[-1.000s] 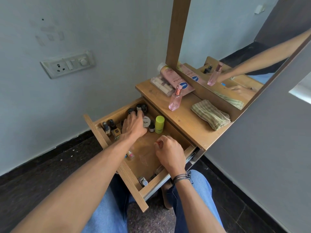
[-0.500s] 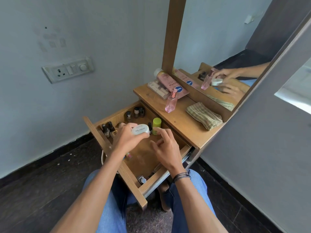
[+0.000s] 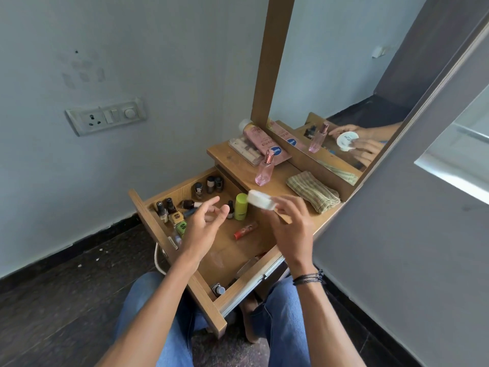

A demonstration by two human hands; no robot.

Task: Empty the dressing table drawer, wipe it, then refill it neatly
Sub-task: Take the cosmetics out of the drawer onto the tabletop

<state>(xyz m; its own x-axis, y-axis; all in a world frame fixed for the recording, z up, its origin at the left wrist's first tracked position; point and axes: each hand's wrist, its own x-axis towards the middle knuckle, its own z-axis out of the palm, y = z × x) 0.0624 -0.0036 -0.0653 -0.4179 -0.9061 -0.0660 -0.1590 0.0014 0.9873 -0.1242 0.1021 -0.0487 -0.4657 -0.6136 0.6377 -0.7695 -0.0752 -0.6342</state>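
Wooden table (image 3: pixel 280 181) stands against a pale blue-grey wall (image 3: pixel 158 49), with a framed mirror (image 3: pixel 330 75) rising from its back edge and a dark floor (image 3: pixel 53 300) below. A switch plate (image 3: pixel 105 117) is on the wall at 10 o'clock. The drawer (image 3: pixel 180 188) is pulled fully out over the person's knees. The white jar (image 3: pixel 260 200) is held in the air above the drawer's 2 o'clock corner, at the table's front edge. It is a flat disc, tilted, with its broad side running from 10 to 4 o'clock. Its reflected lid carries print too small to read. Right hand (image 3: pixel 293 229) pinches the jar at the fingertips. Left hand (image 3: pixel 203 223) hovers over the drawer, fingers loosely spread, holding nothing. In the drawer: nail polish bottles (image 3: pixel 210 184) at 11 o'clock, two square caps (image 3: pixel 176 217) marked "S", a lime-green stick (image 3: pixel 241 206) upright, and a red tube (image 3: pixel 245 230) lying flat, pointing toward 2 o'clock. On the table: a pink perfume bottle (image 3: pixel 264 170), a folded striped cloth (image 3: pixel 312 192), and a pink lotion tube (image 3: pixel 260 140) with a blue oval badge, lettering only partly legible.
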